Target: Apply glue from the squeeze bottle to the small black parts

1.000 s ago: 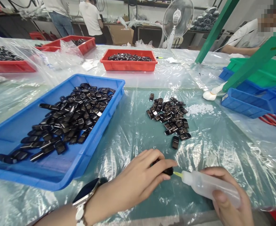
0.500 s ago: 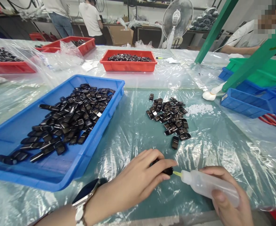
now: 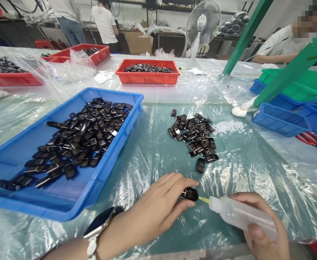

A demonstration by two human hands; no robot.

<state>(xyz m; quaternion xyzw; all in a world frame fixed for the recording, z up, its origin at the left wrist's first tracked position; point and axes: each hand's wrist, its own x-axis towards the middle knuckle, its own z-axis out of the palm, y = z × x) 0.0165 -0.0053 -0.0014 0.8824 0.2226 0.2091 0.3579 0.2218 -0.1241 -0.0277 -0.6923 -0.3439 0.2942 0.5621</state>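
Note:
My left hand (image 3: 161, 204) pinches a glossy black car-shaped piece (image 3: 191, 194) between thumb and fingers, low over the green mat. Wrapped in my right hand (image 3: 268, 231) is a translucent white squeeze bottle (image 3: 246, 213), lying nearly level. Its thin yellow tip (image 3: 204, 199) points left and reaches the right end of the held piece; whether it touches cannot be made out. Just beyond my hands lies a single black piece (image 3: 201, 165), with a loose pile of similar pieces (image 3: 199, 135) behind it. Small whitish bits (image 3: 230, 127) are spread to the right of that pile.
A blue tray (image 3: 93, 193) with many black pieces stands at left. Farther back is a red tray (image 3: 147, 77). At right are a green post (image 3: 291, 70), a blue bin (image 3: 280, 121) and red-handled scissors (image 3: 308, 138). People are in the background.
My left fingers have shifted on the black piece, so more of its top shows. The bottle stays close by, its tip still at the piece's right end.

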